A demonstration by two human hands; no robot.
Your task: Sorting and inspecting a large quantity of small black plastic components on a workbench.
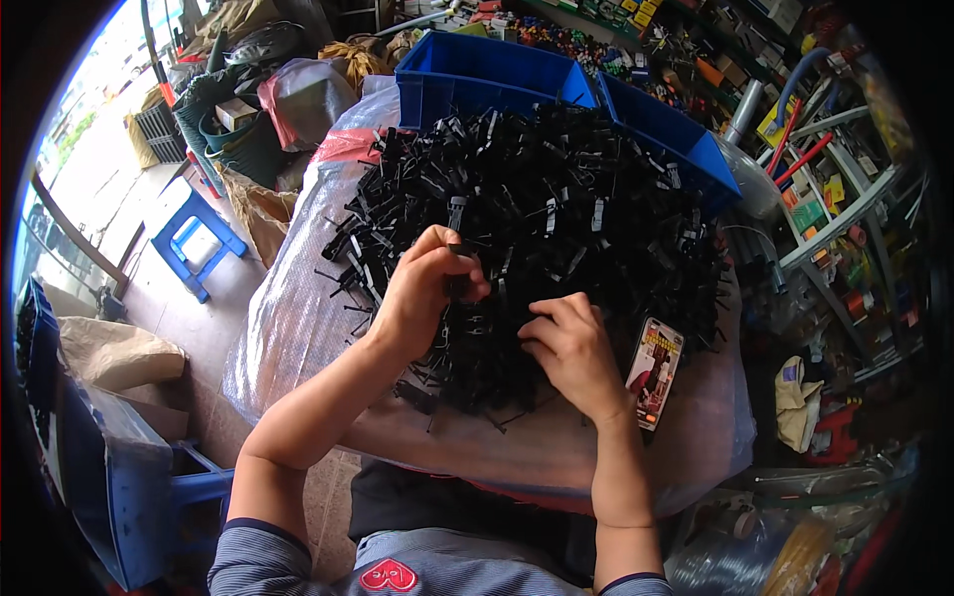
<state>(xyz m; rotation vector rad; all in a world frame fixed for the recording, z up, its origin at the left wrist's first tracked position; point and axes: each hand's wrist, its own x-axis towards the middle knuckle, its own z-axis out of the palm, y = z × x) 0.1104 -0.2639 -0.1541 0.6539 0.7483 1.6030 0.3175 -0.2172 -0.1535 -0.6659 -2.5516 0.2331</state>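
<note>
A large heap of small black plastic pieces, many with thin stems, covers the middle of the table. My left hand is closed on a dark black plastic piece at the near left of the heap. The fingers partly hide its shape. To the right, my right hand hovers at the heap's near edge, its thumb and fingers bent together. What lies between those fingertips, if anything, is too small to make out. Beside this hand rests a phone with a lit screen.
Whitish woven plastic sheeting covers the table. Two blue bins stand behind the heap. On the floor at left is a blue stool. Metal racks and cluttered goods line the right side.
</note>
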